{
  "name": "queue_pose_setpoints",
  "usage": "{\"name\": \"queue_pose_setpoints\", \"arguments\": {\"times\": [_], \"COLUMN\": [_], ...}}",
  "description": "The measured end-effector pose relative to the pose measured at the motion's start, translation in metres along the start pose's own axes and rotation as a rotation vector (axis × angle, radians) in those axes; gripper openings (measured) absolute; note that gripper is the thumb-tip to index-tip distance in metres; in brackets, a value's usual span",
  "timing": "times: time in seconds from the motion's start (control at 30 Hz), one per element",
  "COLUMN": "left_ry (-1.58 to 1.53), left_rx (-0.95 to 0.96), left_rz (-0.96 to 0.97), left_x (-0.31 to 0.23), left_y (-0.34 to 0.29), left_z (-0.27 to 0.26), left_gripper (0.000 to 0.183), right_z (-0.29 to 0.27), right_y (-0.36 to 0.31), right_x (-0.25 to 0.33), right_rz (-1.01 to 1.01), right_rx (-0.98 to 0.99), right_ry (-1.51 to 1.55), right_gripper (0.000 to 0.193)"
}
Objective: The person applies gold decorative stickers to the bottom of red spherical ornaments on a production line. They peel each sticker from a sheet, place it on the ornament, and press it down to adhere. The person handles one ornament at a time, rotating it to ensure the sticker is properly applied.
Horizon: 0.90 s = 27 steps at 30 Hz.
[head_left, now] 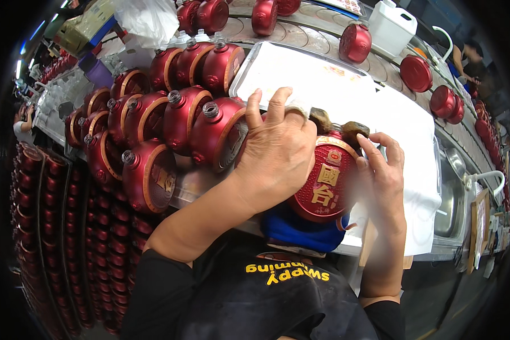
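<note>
A round, flat red bottle (322, 184) with raised gold characters on its face leans upright on a blue cloth (303, 231) at my lap. My left hand (280, 150) is closed on the bottle's upper left, its outer fingers lifted and a white wrap (298, 106) on one finger. At the upper right edge, my right hand (382, 167) has its fingers bent and pinched against the bottle. Dark brown pieces (354, 131) show at the fingertips beside the bottle's neck; whether they are finger covers is unclear. Part of the right hand is blurred.
Several uncapped red bottles (190, 118) crowd the left side. Ahead lies a white tray (292, 68), with white sheeting (416, 187) to the right. A metal sink (452, 209) stands farther right. A conveyor (317, 34) carrying red bottles and a white jug (392, 27) cross the back.
</note>
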<state>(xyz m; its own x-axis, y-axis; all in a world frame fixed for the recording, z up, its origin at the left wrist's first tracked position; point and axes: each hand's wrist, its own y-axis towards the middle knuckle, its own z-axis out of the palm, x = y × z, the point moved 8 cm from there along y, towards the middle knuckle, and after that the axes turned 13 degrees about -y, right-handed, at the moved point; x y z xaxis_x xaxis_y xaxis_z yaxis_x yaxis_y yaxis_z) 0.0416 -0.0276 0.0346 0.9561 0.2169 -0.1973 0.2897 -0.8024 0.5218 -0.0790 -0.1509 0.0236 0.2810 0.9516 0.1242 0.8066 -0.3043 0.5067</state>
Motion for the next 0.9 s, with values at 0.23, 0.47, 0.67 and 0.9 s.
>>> {"name": "queue_pose_setpoints", "arguments": {"times": [0.23, 0.47, 0.67, 0.9], "left_ry": [-0.128, -0.352, -0.581, -0.489], "left_rx": [-0.082, 0.008, -0.042, -0.130], "left_rz": [0.168, 0.229, 0.059, -0.123], "left_x": [-0.037, -0.069, -0.044, -0.034], "left_y": [0.003, 0.009, -0.022, -0.088], "left_z": [-0.031, -0.052, -0.018, 0.028], "left_gripper": [0.010, 0.012, 0.033, 0.077], "right_z": [0.009, -0.028, -0.109, -0.129], "right_y": [0.000, -0.024, -0.083, -0.213], "right_x": [-0.012, -0.032, -0.167, -0.472], "right_rz": [0.022, 0.087, 0.212, 0.896], "right_rx": [0.130, 0.164, -0.089, -0.091], "right_ry": [0.385, 0.794, 0.642, 0.160], "right_gripper": [0.031, 0.012, 0.009, 0.027]}}
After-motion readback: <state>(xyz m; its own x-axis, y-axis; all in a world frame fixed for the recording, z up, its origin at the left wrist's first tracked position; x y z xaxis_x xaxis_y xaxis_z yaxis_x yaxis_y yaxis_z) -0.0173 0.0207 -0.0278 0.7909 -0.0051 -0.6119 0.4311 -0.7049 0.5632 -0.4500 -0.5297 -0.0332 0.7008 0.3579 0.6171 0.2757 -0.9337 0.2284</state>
